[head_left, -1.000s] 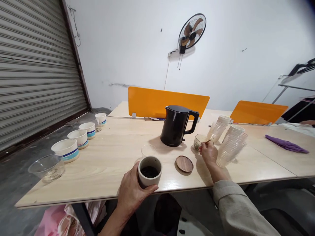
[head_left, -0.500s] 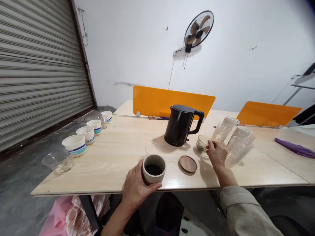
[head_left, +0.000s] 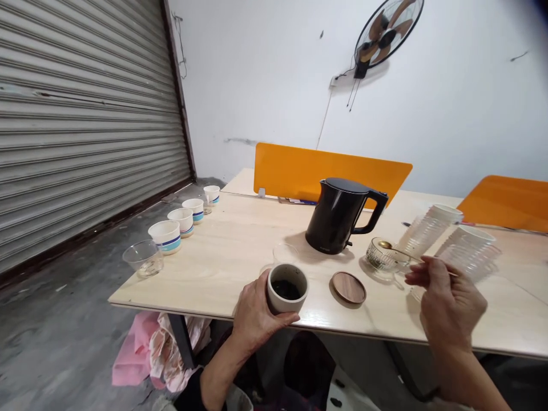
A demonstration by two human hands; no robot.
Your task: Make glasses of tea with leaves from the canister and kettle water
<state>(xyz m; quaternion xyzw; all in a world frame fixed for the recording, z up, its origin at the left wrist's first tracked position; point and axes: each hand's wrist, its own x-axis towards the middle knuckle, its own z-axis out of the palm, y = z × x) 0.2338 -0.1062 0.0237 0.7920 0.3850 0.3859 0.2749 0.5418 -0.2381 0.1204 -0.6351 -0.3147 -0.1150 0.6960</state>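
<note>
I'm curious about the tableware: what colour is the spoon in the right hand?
The spoon is gold-coloured, seen best in the head view.

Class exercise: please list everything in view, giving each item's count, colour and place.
cup: 1, pale grey, left hand
spoon: 1, gold, right hand
glass jar: 1, clear, beside kettle
kettle: 1, black, mid-table
disc: 1, brown, right of cup
paper bowls: 4, white and blue, left
plastic bowls: 2, clear, left
cup stacks: 2, clear and white, right
dividers: 2, orange, behind
table: 1, pale wood, centre
cloth pile: 1, pink, below
fan: 1, black and brown, wall
shutter: 1, grey, left
left hand, right hand: 2, bare, front
</note>
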